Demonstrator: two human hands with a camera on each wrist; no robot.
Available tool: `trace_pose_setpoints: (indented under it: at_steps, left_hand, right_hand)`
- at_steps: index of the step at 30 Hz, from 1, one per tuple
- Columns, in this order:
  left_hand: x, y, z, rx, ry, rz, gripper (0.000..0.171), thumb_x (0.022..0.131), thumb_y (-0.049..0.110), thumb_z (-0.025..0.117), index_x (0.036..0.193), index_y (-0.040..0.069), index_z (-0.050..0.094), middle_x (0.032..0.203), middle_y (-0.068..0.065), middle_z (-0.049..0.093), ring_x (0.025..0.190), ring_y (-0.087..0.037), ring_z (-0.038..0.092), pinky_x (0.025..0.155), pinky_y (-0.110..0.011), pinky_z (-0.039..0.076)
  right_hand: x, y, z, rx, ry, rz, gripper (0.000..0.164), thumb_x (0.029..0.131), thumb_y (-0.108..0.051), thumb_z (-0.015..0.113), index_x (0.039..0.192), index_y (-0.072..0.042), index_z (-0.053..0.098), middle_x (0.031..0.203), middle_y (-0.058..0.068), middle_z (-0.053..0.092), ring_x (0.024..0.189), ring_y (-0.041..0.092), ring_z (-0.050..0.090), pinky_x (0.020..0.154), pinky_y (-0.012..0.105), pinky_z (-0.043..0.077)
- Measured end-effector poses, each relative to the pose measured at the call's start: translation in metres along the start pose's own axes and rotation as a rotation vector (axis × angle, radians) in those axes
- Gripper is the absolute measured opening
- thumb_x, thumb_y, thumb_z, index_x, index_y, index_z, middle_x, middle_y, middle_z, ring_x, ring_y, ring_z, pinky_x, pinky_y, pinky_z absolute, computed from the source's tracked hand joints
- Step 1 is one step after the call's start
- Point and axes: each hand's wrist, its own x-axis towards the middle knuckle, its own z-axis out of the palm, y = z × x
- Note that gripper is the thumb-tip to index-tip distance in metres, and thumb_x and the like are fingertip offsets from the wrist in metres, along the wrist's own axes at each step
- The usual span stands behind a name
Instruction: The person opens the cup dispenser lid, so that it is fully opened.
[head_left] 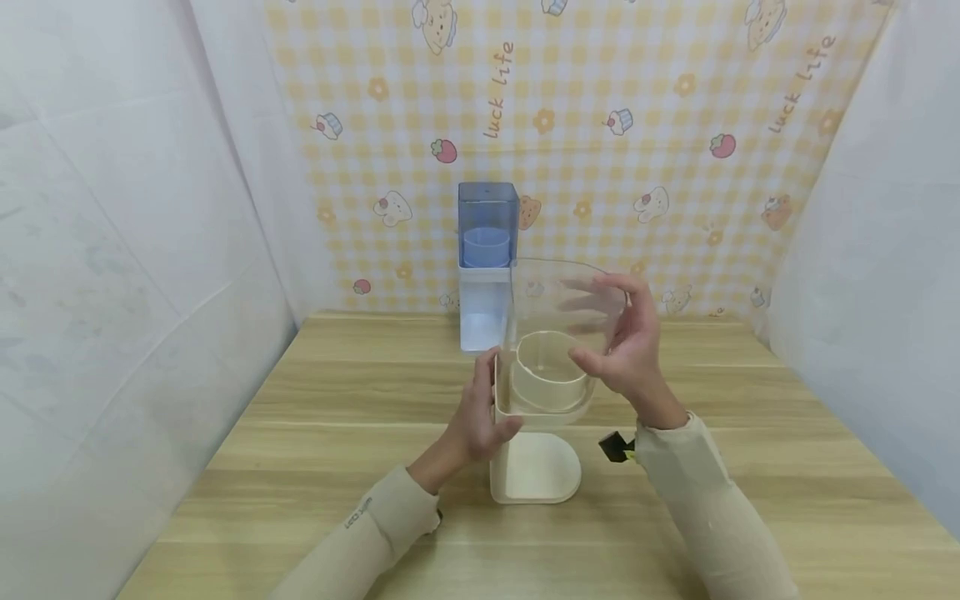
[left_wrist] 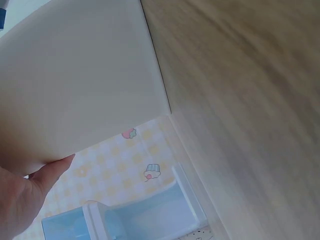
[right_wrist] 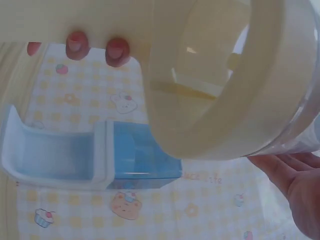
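A cream two-level stand (head_left: 536, 467) with a rounded base, a ring-shaped holder (head_left: 550, 387) on its upper shelf and a transparent cover (head_left: 551, 287) stands on the wooden table. My left hand (head_left: 476, 412) grips its back panel (left_wrist: 85, 75), thumb on the near side. In the right wrist view, the left fingertips (right_wrist: 116, 51) curl over the panel's edge. My right hand (head_left: 630, 342) holds the cover's right side between thumb and fingers, some of them seen through the clear plastic. The right wrist view shows the shelf and ring from underneath.
Behind it, against the yellow-checked cloth (head_left: 577, 167), is a similar stand (head_left: 483, 308) with a blue see-through cover (head_left: 487, 212). White sheets (head_left: 135, 192) hang at both sides of the wooden table (head_left: 337, 467). A small black object (head_left: 615, 447) shows beside my right cuff.
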Motion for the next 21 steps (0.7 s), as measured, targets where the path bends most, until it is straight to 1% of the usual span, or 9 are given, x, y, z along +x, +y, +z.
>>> trace_pose_setpoints:
  at_steps: [2,3,6,8,11,14,17,21]
  left_hand:
    - [0.001,0.002,0.000,0.017,-0.003,0.006,0.099,0.086,0.081,0.040,0.145,0.004,0.026,0.120,-0.019,0.058,0.102,-0.028,0.064,0.076,-0.030,0.059]
    - [0.001,0.002,0.000,0.025,-0.004,0.008,0.099,0.086,0.081,0.039,0.146,0.004,0.026,0.121,-0.018,0.058,0.102,-0.027,0.063,0.077,-0.031,0.059]
    - [0.003,0.003,0.000,0.055,-0.008,0.011,0.099,0.086,0.082,0.038,0.146,0.003,0.025,0.119,-0.017,0.058,0.101,-0.026,0.063,0.077,-0.032,0.059]
    - [0.003,0.004,-0.001,0.071,-0.010,0.008,0.101,0.086,0.082,0.037,0.146,0.002,0.025,0.119,-0.016,0.059,0.100,-0.025,0.063,0.078,-0.033,0.058]
    - [0.002,0.005,-0.001,0.071,-0.016,-0.001,0.103,0.086,0.082,0.037,0.146,0.000,0.023,0.118,-0.017,0.059,0.099,-0.026,0.064,0.076,-0.031,0.059]
    - [0.002,0.005,0.000,0.052,-0.028,-0.019,0.105,0.086,0.082,0.038,0.147,-0.002,0.021,0.119,-0.018,0.058,0.100,-0.026,0.064,0.075,-0.029,0.059]
    - [0.001,0.004,0.000,0.036,-0.031,-0.036,0.105,0.085,0.082,0.039,0.148,0.000,0.021,0.118,-0.018,0.058,0.100,-0.026,0.064,0.075,-0.028,0.059]
    - [0.001,0.003,-0.003,0.021,-0.022,-0.037,0.105,0.085,0.082,0.042,0.148,0.000,0.021,0.118,-0.021,0.058,0.102,-0.029,0.065,0.076,-0.030,0.059]
  right_hand:
    - [0.005,-0.006,0.001,0.011,0.009,-0.044,0.086,0.071,-0.030,0.091,0.117,0.020,0.038,0.116,0.029,0.064,0.092,0.034,0.070,0.072,0.036,0.060]
    - [0.008,-0.009,0.000,0.014,0.015,-0.051,0.086,0.070,-0.030,0.091,0.117,0.019,0.039,0.116,0.029,0.065,0.092,0.034,0.070,0.072,0.035,0.060]
    - [0.017,-0.019,-0.002,0.018,0.042,-0.032,0.087,0.068,-0.032,0.093,0.118,0.016,0.041,0.115,0.028,0.066,0.092,0.031,0.071,0.068,0.031,0.060]
    - [0.022,-0.024,-0.004,0.040,0.064,-0.014,0.085,0.068,-0.032,0.093,0.119,0.013,0.043,0.115,0.027,0.066,0.091,0.031,0.071,0.066,0.031,0.060]
    - [0.027,-0.033,-0.007,0.146,0.104,-0.015,0.081,0.066,-0.025,0.094,0.120,0.011,0.044,0.114,0.029,0.066,0.088,0.034,0.072,0.066,0.035,0.060]
    - [0.032,-0.045,-0.010,0.251,0.160,-0.017,0.078,0.064,-0.016,0.095,0.119,0.009,0.045,0.113,0.030,0.065,0.089,0.037,0.071,0.065,0.037,0.060]
    - [0.036,-0.057,-0.014,0.292,0.196,-0.025,0.078,0.062,-0.012,0.095,0.117,0.009,0.045,0.111,0.030,0.065,0.090,0.039,0.071,0.064,0.038,0.060]
    - [0.036,-0.069,-0.020,0.315,0.195,-0.045,0.078,0.062,-0.009,0.095,0.115,0.010,0.042,0.110,0.035,0.064,0.087,0.042,0.071,0.063,0.040,0.060]
